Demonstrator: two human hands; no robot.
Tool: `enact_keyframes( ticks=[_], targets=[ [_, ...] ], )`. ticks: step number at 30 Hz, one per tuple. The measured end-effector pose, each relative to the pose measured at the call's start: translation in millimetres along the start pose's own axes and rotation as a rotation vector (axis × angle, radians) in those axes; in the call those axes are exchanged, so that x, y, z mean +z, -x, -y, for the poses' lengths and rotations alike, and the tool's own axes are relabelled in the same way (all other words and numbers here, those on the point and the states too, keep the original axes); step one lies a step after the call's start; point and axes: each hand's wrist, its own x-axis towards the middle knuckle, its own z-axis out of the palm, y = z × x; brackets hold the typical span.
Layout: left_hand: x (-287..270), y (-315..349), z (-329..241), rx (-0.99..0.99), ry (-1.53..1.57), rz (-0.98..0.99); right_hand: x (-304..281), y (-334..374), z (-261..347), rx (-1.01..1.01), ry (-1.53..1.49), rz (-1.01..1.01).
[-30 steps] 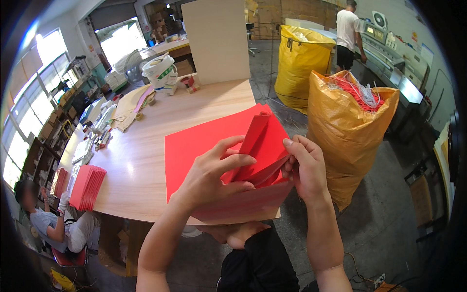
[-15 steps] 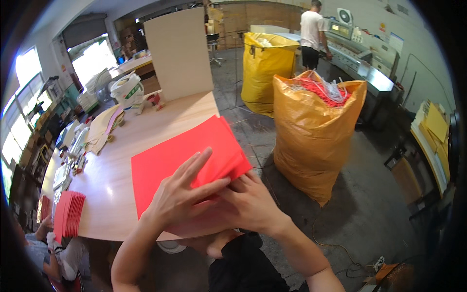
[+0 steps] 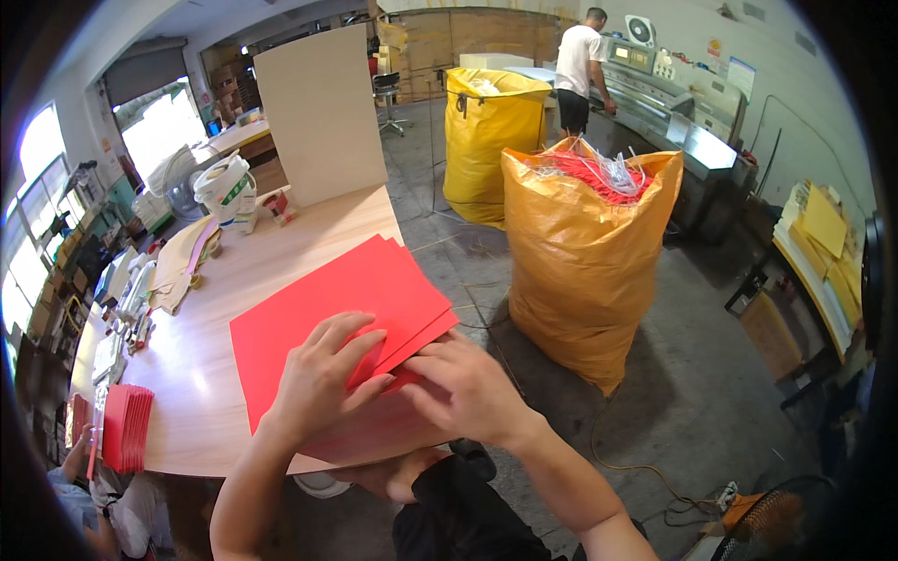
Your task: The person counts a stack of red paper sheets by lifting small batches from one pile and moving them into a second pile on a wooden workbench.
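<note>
sheets (image 3: pixel 327 294): red, lying on the wooden table (image 3: pixel 201 346), centre of our clock. layered edges peek out along the side between one and three.
the change: here we go! a second ago part of the red stood up between the hands; now it's down, and the top face lies broad and smooth apart from what the fingers hide. that reads to me as a press-down just made, though the near side is too covered to be sure.
left hand (image 3: pixel 318 379): towards seven, lying over the red, fingers bent, thumb well apart from them. half a second ago those fingers were stretched long; they've curled since. a darker red patch shows by the fingertips, shadow or lifted edge, can't tell.
right hand (image 3: pixel 472 388): out at four, fingertips at the edge of the red, thumb lower down. whether it pinches a layer, can't tell. the hands sit near each other, a gap between them.
stack (image 3: pixel 128 425): over at eight, red too, upright layers, well apart from both hands.
bags: orange bag (image 3: pixel 589 262) between two and three, bulging with red and white scraps; yellow bag (image 3: pixel 491 150) at one.
far side: board (image 3: pixel 323 112) standing at twelve, bucket (image 3: pixel 226 187) at eleven.
people: one in white (image 3: pixel 580 61) past one, at a machine (image 3: pixel 645 89).
</note>
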Motion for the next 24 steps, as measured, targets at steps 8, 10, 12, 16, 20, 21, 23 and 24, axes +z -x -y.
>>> enact_keyframes(
  ticks=[8, 10, 12, 16, 20, 21, 23, 24],
  targets=[
    [-2, 1, -7, -0.045, 0.124, -0.041, -41, -17, 2, 0.496, 0.373, 0.316],
    [-5, 2, -5, -0.027, 0.099, -0.059, -43, -29, 4, 0.457, 0.353, 0.222],
    [-4, 2, -1, -0.019, 0.095, -0.042, -44, -43, 15, 0.475, 0.006, 0.059],
    [-2, 2, 4, -0.024, 0.22, -0.073, 5, -40, 6, 0.499, -0.282, -0.237],
    [-3, 6, 7, -0.047, 0.272, -0.082, 7, -43, 4, 0.546, -0.639, -0.253],
    [-2, 7, 9, -0.047, 0.273, -0.077, 9, -44, 3, 0.561, -0.631, -0.243],
    [-4, 7, 8, -0.037, 0.27, -0.082, 8, -49, 2, 0.585, -0.608, -0.23],
    [-6, 6, 6, -0.03, 0.266, -0.089, 4, -49, 2, 0.63, -0.758, -0.219]
  ],
)
